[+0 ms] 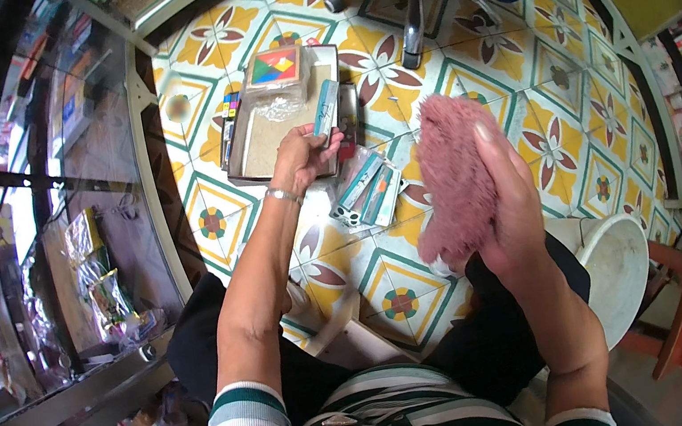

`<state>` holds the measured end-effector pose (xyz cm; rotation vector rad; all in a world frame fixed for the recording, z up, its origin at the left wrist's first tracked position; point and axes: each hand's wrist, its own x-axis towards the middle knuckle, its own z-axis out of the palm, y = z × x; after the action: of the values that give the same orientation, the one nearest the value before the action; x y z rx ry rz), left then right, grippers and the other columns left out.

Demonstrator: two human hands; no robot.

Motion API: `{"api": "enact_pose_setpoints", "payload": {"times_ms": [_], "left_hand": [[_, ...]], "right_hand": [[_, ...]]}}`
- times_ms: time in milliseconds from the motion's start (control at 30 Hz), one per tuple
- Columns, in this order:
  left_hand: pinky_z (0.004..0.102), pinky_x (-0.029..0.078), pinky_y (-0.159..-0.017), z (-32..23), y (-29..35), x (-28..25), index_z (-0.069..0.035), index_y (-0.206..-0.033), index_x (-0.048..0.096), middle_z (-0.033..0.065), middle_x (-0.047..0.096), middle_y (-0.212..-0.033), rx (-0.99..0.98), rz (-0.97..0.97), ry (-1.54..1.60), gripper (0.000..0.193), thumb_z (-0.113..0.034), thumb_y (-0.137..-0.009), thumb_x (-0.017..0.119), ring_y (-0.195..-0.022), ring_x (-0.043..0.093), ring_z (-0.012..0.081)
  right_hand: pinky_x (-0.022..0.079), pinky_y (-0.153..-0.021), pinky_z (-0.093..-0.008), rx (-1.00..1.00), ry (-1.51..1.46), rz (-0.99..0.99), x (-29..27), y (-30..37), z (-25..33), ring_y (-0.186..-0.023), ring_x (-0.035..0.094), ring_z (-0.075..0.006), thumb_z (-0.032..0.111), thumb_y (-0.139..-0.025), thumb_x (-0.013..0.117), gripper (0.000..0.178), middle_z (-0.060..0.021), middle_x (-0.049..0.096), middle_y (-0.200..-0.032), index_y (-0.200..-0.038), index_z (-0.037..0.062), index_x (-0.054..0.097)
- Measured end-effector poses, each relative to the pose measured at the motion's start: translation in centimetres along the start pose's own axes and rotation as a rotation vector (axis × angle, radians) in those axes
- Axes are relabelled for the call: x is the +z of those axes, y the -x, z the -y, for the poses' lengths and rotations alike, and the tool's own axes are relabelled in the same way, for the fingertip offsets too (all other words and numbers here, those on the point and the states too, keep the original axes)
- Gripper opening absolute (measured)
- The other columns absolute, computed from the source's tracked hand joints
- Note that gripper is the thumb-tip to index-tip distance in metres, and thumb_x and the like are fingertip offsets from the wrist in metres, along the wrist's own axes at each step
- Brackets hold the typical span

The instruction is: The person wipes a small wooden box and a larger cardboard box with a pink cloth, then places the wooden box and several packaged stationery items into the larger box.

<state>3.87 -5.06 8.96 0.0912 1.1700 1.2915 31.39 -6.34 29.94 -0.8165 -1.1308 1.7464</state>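
the left hand (pixel 302 158) reaches out over the open cardboard box (pixel 258 147) on the tiled floor (pixel 519 93), fingers pinching a slim teal packet (pixel 327 110) upright just beside the box's right edge. right of the box, the right hand (pixel 509 201) clutches a pink fluffy cloth (pixel 455 180), lifted clear of the floor.

A tiled floor (pixel 467 102) with yellow, brown and green flower patterns fills the middle of the frame. On it, upper centre, lies a shallow cardboard tray (pixel 258 150). Just below and right of it lie clear packets (pixel 369 190). A chair base (pixel 408 21) stands at top centre.
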Motion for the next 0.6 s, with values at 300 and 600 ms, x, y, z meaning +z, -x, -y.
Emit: {"api": "enact_pose_setpoints", "payload": {"times_ms": [300, 600], "left_hand": [[0.0285, 0.055, -0.089, -0.2, 15.9, 11.7, 0.003, -0.140, 0.044, 0.0118, 0.064, -0.121, 0.261, 0.318, -0.028, 0.048, 0.008, -0.093, 0.054, -0.102, 0.065, 0.0159], [0.0297, 0.045, -0.102, 2.4, 25.7, 13.1, 0.005, -0.145, 0.040, 0.0104, 0.058, -0.133, 0.505, 0.277, -0.503, 0.058, 0.004, -0.091, 0.061, -0.121, 0.055, 0.0147]], "right_hand": [[0.046, -0.089, -0.0362, -0.162, 0.444, -0.055, 1.6, -1.7, -2.5, -0.100, 0.057, -0.0255, 0.028, -0.094, 0.066, 0.035, -0.0187, 0.059, -0.110, -0.113, -0.0004, 0.061], [0.049, -0.084, -0.0463, -0.372, 0.638, -0.338, 2.3, -2.4, -3.9, -0.092, 0.061, -0.0412, 0.017, -0.083, 0.063, 0.026, -0.0253, 0.063, -0.096, -0.099, -0.0033, 0.058]]}}
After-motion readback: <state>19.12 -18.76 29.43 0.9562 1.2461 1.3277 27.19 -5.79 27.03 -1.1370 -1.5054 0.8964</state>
